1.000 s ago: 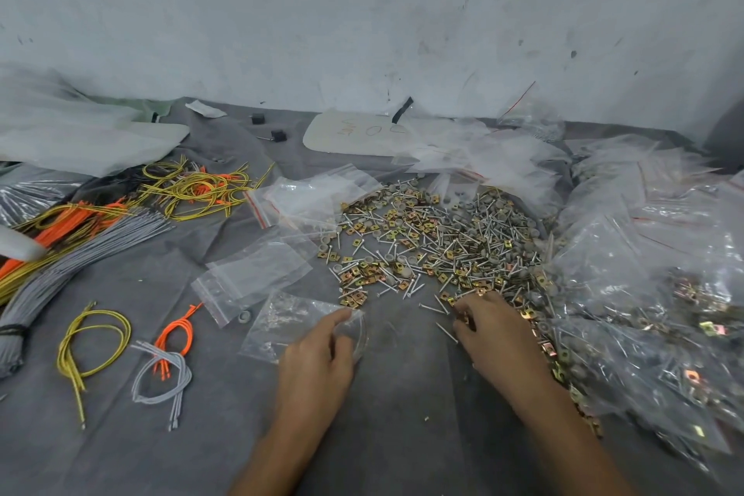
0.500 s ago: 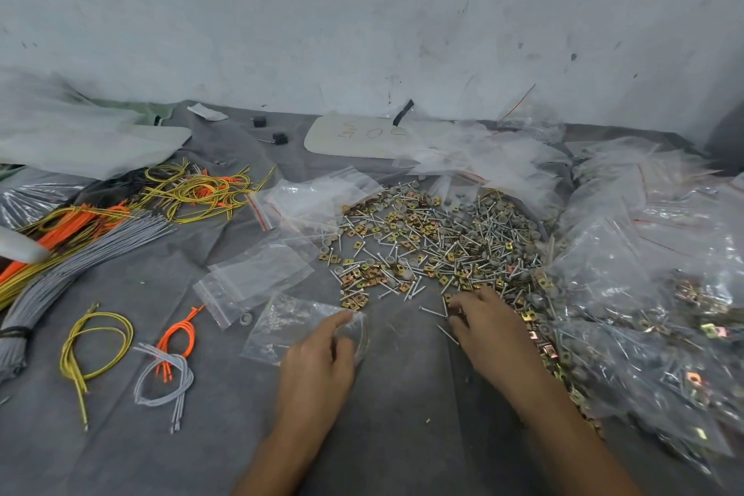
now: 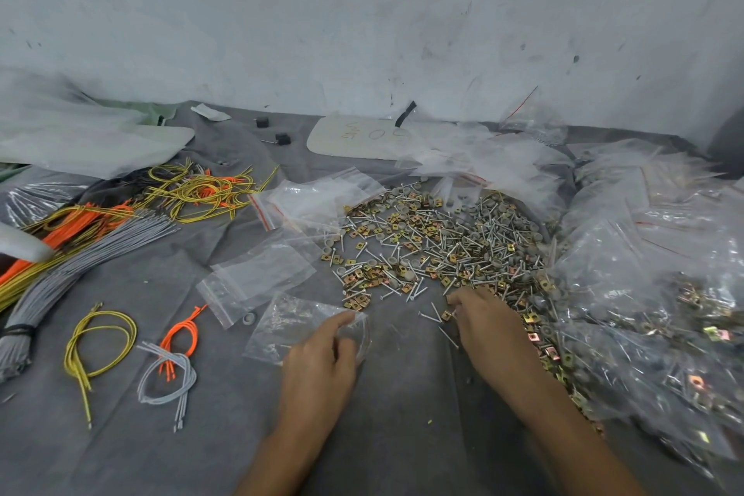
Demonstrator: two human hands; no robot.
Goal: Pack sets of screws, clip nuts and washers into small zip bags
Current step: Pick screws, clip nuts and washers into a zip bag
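A spread heap of silver screws, brass clip nuts and grey washers (image 3: pixel 439 246) lies on the grey cloth. My left hand (image 3: pixel 322 362) holds the mouth of a small clear zip bag (image 3: pixel 290 322), thumb and fingers curled on its right edge. My right hand (image 3: pixel 491 318) sits at the heap's near edge, its fingertips pinching at a clip nut (image 3: pixel 446 315) beside loose screws. What lies under its palm is hidden.
Empty zip bags (image 3: pixel 257 274) lie left of the heap, more (image 3: pixel 322 197) behind. Filled bags (image 3: pixel 660 294) pile up at the right. Orange, yellow and grey wire bundles (image 3: pixel 80 238) cover the left; small wire loops (image 3: pixel 169 370) lie near front. A wall stands behind.
My right hand has slid a little left and toward me along the heap's near edge. The left hand keeps holding the bag in place.
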